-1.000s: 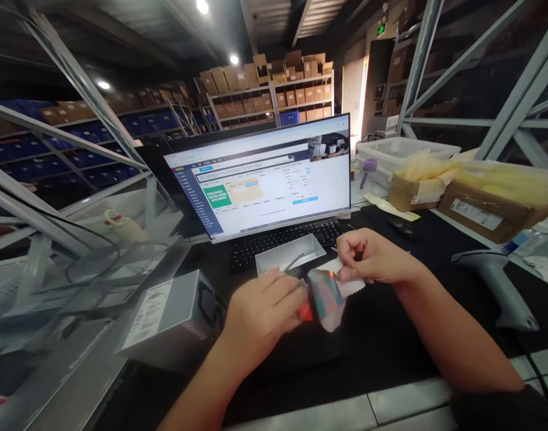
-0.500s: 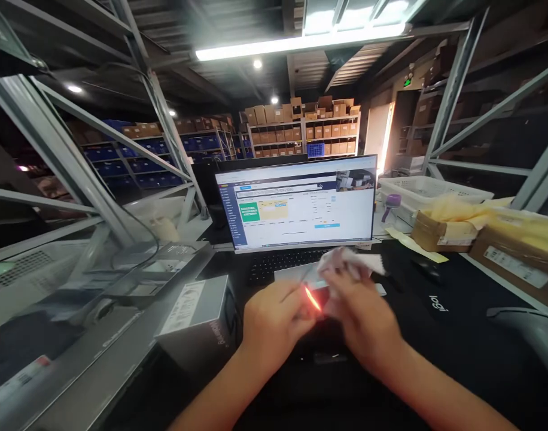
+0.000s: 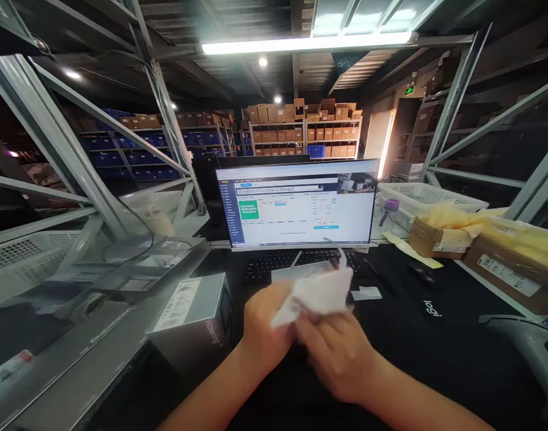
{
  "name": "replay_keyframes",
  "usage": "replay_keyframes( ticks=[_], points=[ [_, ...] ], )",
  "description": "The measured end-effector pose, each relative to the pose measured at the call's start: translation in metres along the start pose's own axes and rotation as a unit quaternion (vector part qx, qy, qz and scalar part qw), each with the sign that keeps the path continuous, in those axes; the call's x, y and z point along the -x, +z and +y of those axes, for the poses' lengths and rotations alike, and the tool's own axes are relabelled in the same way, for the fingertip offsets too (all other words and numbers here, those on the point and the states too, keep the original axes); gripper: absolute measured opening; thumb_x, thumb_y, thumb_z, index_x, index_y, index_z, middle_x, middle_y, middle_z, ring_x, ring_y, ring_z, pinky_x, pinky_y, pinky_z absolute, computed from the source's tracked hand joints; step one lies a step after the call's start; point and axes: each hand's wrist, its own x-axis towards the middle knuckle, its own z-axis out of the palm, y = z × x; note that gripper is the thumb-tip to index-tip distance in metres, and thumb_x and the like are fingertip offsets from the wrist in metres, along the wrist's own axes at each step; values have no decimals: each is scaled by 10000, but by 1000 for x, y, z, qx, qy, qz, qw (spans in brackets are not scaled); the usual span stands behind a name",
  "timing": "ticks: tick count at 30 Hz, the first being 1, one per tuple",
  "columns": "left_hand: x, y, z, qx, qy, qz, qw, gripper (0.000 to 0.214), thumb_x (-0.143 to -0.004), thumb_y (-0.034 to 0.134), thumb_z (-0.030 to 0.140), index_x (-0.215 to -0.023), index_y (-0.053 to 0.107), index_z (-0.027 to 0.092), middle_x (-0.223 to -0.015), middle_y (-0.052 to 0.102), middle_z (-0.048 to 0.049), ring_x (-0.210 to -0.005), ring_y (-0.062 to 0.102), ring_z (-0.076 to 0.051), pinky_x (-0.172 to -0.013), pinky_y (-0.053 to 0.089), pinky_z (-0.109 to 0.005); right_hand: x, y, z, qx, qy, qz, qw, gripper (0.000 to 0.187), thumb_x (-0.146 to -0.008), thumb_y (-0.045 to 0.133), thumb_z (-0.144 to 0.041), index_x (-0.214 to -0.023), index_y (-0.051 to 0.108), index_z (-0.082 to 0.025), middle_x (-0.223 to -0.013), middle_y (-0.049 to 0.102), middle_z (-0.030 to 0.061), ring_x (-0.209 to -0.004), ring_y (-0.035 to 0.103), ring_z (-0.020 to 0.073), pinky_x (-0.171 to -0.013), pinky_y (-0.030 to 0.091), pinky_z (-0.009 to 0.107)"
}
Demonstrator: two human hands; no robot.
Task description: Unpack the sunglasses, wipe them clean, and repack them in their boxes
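Both my hands meet over the black desk mat in front of the keyboard (image 3: 301, 261). My left hand (image 3: 265, 329) and my right hand (image 3: 337, 353) are closed together on a small whitish foil packet (image 3: 316, 294), which stands up between them and is blurred by motion. A small white tray (image 3: 296, 273) sits just behind the packet, and a torn white scrap (image 3: 366, 293) lies on the mat to its right. The monitor (image 3: 301, 203) behind shows a web form with a green block.
A grey box (image 3: 193, 317) stands left of my hands, with clear bags and a white basket beyond it. On the right are a barcode scanner (image 3: 525, 338), a black mouse (image 3: 422, 275), cardboard boxes with yellow padding (image 3: 502, 245) and a white basket (image 3: 426, 194). Steel rack struts frame both sides.
The red glow by my left hand is gone. The packet has come up between both hands, white side showing. The camera view rose from the desk.
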Motion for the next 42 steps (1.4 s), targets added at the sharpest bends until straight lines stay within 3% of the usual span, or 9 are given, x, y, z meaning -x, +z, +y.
replay_keyframes(
  ticks=[6,12,16,21,25,27,32,38,42],
  points=[
    [1,4,2,-9,2,-57,998,204,-927,583,201,-732,639,186,-769,718,-50,-729,679,-170,-639,524,-269,-1,2,11,31,90,-5,995,667,-925,415,-63,-1574,263,-74,-1313,662,217,-1285,590,338,-1046,486,578],
    [8,8,-2,-5,-4,-3,1000,138,-917,568,173,-830,675,181,-822,730,-74,-723,677,-182,-634,546,-283,-1,7,-4,-28,10,5,1000,623,-903,405,-65,-1522,367,-9,-1230,714,200,-1198,659,304,-1028,533,465],
    [4,7,0,3,-51,-30,998,93,-853,628,143,-787,671,193,-795,714,-36,-710,657,-166,-630,527,-274,3,-1,30,-131,164,-4,978,586,-935,433,-69,-1519,424,-123,-1452,564,168,-1384,504,278,-1126,453,465],
    [0,3,4,43,-97,-11,994,128,-834,663,105,-747,653,198,-756,678,1,-700,618,-142,-638,492,-258,7,-2,68,-424,556,155,698,375,-929,583,-273,-1280,673,-175,-1298,697,117,-1235,641,277,-1033,536,451],
    [0,0,2,54,-120,-7,991,206,-848,710,175,-691,579,193,-671,598,27,-647,569,-125,-617,454,-240,-7,-3,49,-620,631,172,435,313,-824,713,-244,-1115,742,-131,-1106,771,124,-951,748,209,-852,607,282],
    [1,2,0,52,-120,-15,991,231,-868,720,263,-706,572,192,-667,582,26,-634,554,-127,-608,445,-241,-17,-7,30,-688,603,149,375,379,-800,758,-240,-1166,730,-146,-1158,753,112,-973,731,195,-857,590,257],
    [7,10,1,22,-93,-20,995,232,-891,689,275,-713,567,188,-672,589,10,-623,548,-140,-591,439,-248,-22,-13,4,-751,496,51,433,556,-833,771,-308,-1367,620,-279,-1115,750,36,-898,698,142,-769,542,201],
    [10,8,4,-27,-64,-10,998,226,-889,609,155,-674,554,195,-632,561,17,-580,513,-137,-560,393,-262,-14,-4,-1,-672,378,-49,635,387,-931,665,-394,-1309,669,-313,-1063,727,29,-906,631,167,-868,483,281],
    [9,8,0,1,-63,-32,998,221,-851,638,161,-655,543,199,-622,551,28,-561,502,-127,-537,374,-259,-13,6,1,-672,401,-30,621,395,-869,732,-440,-1229,712,-278,-833,699,8,-660,548,121,-630,453,229]
  ],
)
